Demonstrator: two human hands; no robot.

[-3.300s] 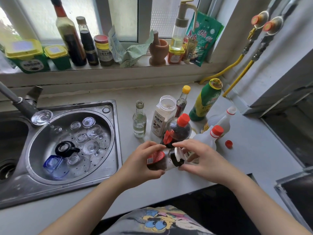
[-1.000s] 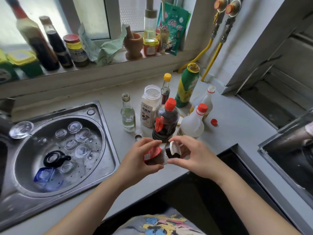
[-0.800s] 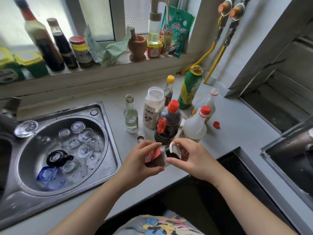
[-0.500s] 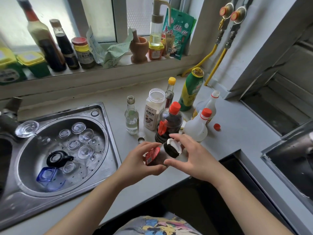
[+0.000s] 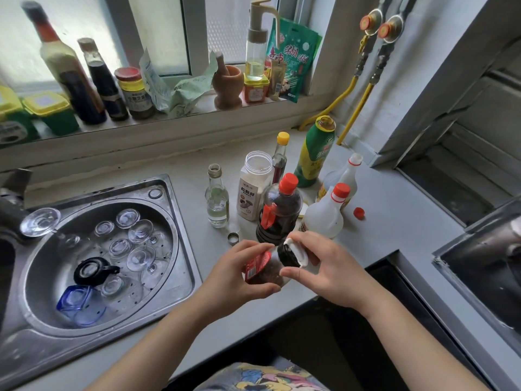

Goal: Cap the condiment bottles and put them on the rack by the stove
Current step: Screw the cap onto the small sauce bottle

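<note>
**A:** While the left hand (image 5: pixel 239 273) wraps its grip round the small dark-filled jar with a red label (image 5: pixel 263 270), thumb underneath and fingers over the top, what is the right one doing?

**B:** The right hand (image 5: pixel 324 266) pinches the jar's black cap with a white flip lid (image 5: pixel 291 253), thumb below, forefinger arched across the top. The jar is tilted, mouth toward the right, held just above the front edge of the pale grey bench (image 5: pixel 394 221).

**A:** And close behind it?

**B:** Just beyond the fingers stands a round dark sauce bottle with a red cap (image 5: pixel 279 213), and beside that a white plastic bottle with a red cap (image 5: pixel 324 215). A small metal ring cap (image 5: pixel 233 238) lies on the bench left of them, near an uncapped clear glass bottle (image 5: pixel 216 198).

**A:** Further back?

**B:** An open clear jar with a white label (image 5: pixel 253 187), a thin bottle with a yellow cap (image 5: pixel 280 159), a green and yellow squeeze bottle (image 5: pixel 314 153) with its mouth open, and a second white bottle with a white nozzle (image 5: pixel 342 176). A loose red cap (image 5: pixel 358 213) sits apart to the right.

**A:** Any writing?

**B:** Chinese characters on the white label and on the green packet (image 5: pixel 293 57) on the windowsill; too small for me to read. To the left, the steel sink (image 5: pixel 174 277) holds clear glass lids.
</note>
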